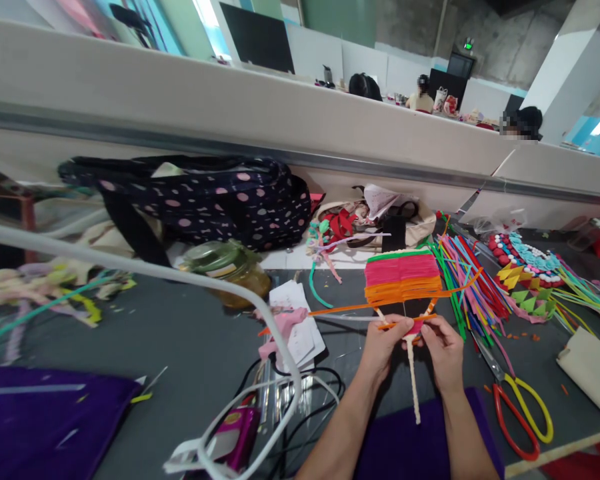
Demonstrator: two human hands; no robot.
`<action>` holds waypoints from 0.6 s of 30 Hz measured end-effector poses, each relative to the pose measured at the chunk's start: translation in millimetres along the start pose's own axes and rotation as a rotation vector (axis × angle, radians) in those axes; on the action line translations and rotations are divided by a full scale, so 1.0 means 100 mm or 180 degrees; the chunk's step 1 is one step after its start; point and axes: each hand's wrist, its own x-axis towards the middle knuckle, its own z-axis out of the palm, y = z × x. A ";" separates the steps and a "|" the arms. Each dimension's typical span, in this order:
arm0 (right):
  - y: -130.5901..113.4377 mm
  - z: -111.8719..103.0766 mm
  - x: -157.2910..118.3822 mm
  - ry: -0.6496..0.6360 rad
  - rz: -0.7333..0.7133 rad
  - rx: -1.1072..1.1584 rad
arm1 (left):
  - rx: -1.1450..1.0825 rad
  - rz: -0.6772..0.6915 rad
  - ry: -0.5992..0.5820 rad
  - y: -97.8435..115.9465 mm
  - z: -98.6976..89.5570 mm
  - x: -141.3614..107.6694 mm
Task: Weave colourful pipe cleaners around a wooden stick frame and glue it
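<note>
A flat hand fan (403, 275), woven in green, pink and orange bands on a pale frame, is held upright above the table. Its cord-wrapped handle (413, 383) points down between my wrists. My left hand (387, 343) pinches the fan's lower left part, near a small pink patch. My right hand (443, 343) pinches the same area from the right, its fingers curled. A short orange strip (427, 320) crosses between the fingertips; which hand grips it is hard to tell. Longer orange strips (343, 309) stick out sideways from the weave.
Scissors (503, 377) lie right of my right hand, near a bundle of coloured strips (473, 277). A glass jar (227, 267), a dotted bag (205, 200) and papers (297, 327) are to the left. A white tube (180, 270) crosses the foreground. People sit beyond the partition (280, 120).
</note>
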 end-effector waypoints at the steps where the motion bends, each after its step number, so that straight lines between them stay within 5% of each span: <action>1: 0.00 0.00 0.00 -0.0008 0.0009 0.0020 | -0.0003 -0.0007 0.0000 0.00 0.00 0.00; 18: 0.11 -0.06 0.06 0.0265 0.0302 0.0505 | -0.0302 -0.0083 0.0243 0.01 0.01 0.00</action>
